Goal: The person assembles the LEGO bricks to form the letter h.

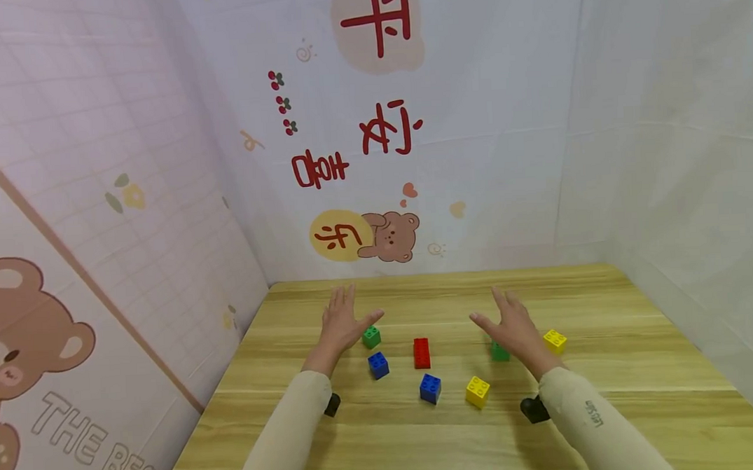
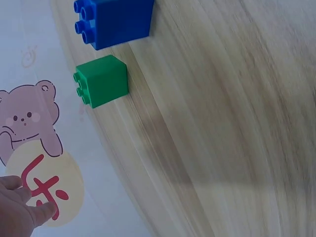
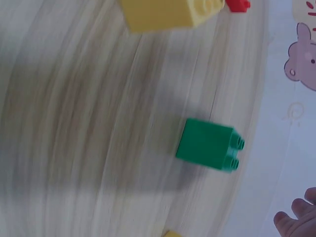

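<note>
Both hands hover above a wooden table with fingers spread and nothing in them. The left hand (image 1: 344,325) is nearest a green block (image 1: 371,337) and a blue block (image 1: 379,365); the left wrist view shows the same green block (image 2: 102,81) standing apart from the fingers. My right hand (image 1: 513,327) is over a second green block (image 1: 500,352), which it partly hides in the head view; the right wrist view shows that block (image 3: 207,144) whole. Between the hands lie a long red block (image 1: 421,353), another blue block (image 1: 430,388) and a yellow block (image 1: 477,392).
Another yellow block (image 1: 554,341) sits right of the right hand. Printed cloth walls (image 1: 499,152) stand behind the wooden table (image 1: 386,445) and along its sides. A dark wrist device (image 1: 535,410) shows below the right sleeve.
</note>
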Action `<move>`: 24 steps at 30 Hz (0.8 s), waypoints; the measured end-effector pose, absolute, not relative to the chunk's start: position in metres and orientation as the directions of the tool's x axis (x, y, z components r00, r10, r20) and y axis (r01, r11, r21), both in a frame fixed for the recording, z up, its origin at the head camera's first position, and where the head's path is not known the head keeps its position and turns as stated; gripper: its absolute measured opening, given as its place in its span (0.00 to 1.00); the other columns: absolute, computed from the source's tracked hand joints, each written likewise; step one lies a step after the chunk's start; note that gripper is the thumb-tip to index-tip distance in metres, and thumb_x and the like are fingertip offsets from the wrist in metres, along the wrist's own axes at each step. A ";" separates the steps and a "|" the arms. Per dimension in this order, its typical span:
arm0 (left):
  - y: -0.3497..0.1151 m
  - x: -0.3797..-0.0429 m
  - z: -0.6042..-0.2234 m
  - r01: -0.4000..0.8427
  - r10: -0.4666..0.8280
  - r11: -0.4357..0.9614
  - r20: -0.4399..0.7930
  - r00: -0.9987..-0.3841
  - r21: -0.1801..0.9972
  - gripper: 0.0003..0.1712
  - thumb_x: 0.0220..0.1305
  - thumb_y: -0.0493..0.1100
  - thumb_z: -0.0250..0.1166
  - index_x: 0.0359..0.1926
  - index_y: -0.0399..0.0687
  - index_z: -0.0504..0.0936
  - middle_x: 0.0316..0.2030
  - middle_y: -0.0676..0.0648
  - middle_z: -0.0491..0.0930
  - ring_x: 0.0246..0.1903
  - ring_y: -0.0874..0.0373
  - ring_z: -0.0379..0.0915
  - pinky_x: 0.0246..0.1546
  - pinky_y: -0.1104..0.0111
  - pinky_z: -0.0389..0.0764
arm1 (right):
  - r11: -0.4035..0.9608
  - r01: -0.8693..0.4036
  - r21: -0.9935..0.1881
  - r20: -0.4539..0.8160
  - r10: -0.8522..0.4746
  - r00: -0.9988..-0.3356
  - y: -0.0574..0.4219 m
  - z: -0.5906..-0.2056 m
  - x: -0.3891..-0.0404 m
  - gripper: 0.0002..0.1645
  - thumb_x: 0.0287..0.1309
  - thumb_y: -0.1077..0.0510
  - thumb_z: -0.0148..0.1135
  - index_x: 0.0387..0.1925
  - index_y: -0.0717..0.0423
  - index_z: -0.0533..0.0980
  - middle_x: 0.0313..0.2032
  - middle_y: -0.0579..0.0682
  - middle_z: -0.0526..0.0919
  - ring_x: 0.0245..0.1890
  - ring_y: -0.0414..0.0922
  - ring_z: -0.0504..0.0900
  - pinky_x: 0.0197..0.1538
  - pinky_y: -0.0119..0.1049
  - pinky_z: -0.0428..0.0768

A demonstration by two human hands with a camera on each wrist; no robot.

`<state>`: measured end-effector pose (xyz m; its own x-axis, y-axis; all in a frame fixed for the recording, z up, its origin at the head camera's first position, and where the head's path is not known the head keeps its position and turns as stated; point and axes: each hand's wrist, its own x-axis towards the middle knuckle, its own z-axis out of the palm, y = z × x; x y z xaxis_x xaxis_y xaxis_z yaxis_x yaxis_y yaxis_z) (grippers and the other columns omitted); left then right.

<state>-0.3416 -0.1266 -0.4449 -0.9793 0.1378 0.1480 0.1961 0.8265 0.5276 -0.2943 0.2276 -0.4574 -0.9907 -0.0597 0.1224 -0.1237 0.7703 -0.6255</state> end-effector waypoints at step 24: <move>-0.126 -0.324 -0.452 0.131 0.091 0.473 0.099 -0.991 0.871 0.51 0.59 0.68 0.67 0.75 0.50 0.60 0.69 0.42 0.65 0.69 0.44 0.58 0.64 0.45 0.64 | 0.478 -0.061 -0.876 0.120 0.094 -0.988 0.164 -0.466 -0.272 0.44 0.71 0.40 0.54 0.75 0.61 0.54 0.71 0.66 0.60 0.68 0.65 0.62 0.62 0.59 0.69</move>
<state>-0.3241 -0.1261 -0.4520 -0.9909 0.0913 0.0994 0.1310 0.4733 0.8711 -0.2717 0.1636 -0.4658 -0.9883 0.0936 0.1201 -0.0612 0.4779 -0.8763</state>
